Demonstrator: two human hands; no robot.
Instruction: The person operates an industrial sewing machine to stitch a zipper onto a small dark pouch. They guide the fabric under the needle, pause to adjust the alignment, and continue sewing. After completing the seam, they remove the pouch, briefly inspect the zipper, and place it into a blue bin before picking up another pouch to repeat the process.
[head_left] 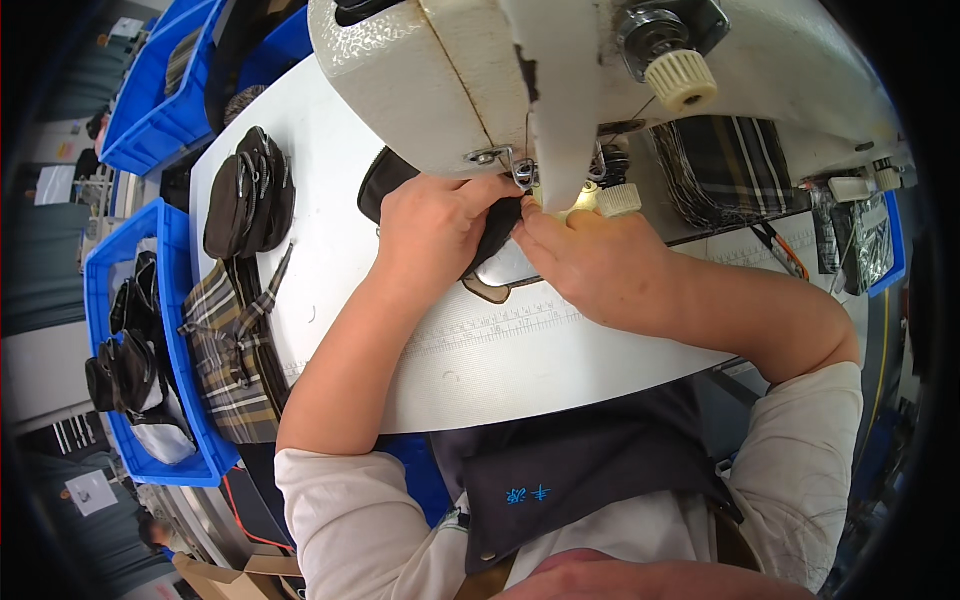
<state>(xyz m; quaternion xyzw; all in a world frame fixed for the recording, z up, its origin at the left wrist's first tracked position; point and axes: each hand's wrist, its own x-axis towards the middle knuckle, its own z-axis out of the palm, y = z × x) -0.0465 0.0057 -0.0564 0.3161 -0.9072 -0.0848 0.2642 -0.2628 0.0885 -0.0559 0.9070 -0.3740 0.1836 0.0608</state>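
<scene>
At the needle of a white sewing machine point(430, 90), both my hands pinch a dark brown fabric pouch piece point(495, 235). My left hand point(430, 230) is closed on its left side, with the fingertips next to the presser foot. From the right, my right hand point(605, 260) has its thumb and fingers pressed together on the edge by the foot. More of the dark piece point(385, 180), with a curved rim, shows beyond my left hand. A small beige-edged flap point(487, 290) sticks out below. My fingers hide the seam itself.
Several dark zipped pouches point(250, 195) lie at the table's left, above plaid fabric pieces point(235, 350) hanging over its edge. Blue bins point(160, 340) stand farther left. At right are stacked plaid panels point(725, 170) and orange-handled snips point(785, 250). The machine head overhangs my hands.
</scene>
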